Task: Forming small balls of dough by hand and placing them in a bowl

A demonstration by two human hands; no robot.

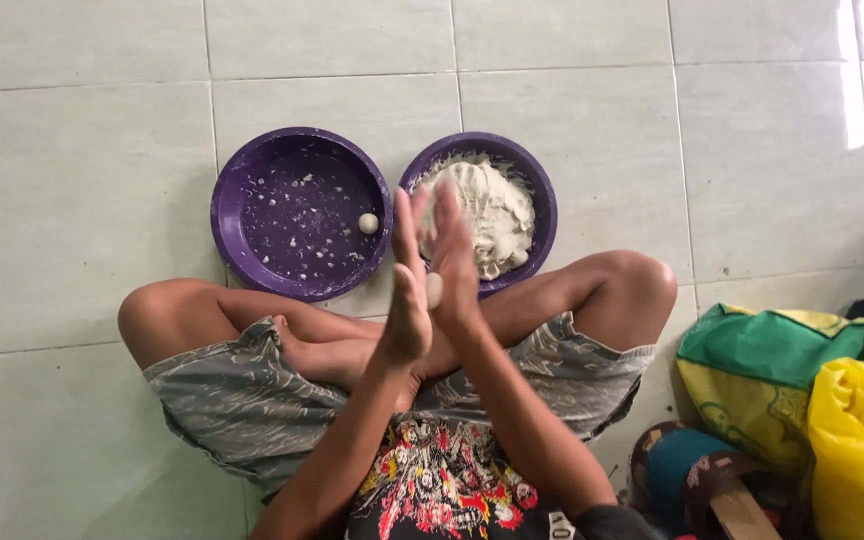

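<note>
Pale tiled floor (pixel 572 100), yellow bag (pixel 857 450) at right; both hands' fingers (pixel 452 225) flat around a dough piece (pixel 434 290).

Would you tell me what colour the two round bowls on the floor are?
Both bowls are purple, shown clearly in the head view.

The pale glazed tile floor (pixel 82 170) under me is smooth and glossy, catching window glare, with thin matt grout lines. My two round purple plastic basins have a dull sheen: the left basin (pixel 237 215) is flecked with dried white crumbs and holds one smooth little dough ball (pixel 368 223), the right basin (pixel 544 200) a rough, shaggy, matt mass of off-white dough (pixel 497 215). My grey patterned cloth shorts (pixel 242 400) look soft and matt, and the crinkled yellow plastic bag (pixel 857 445) beside me shines.
</note>
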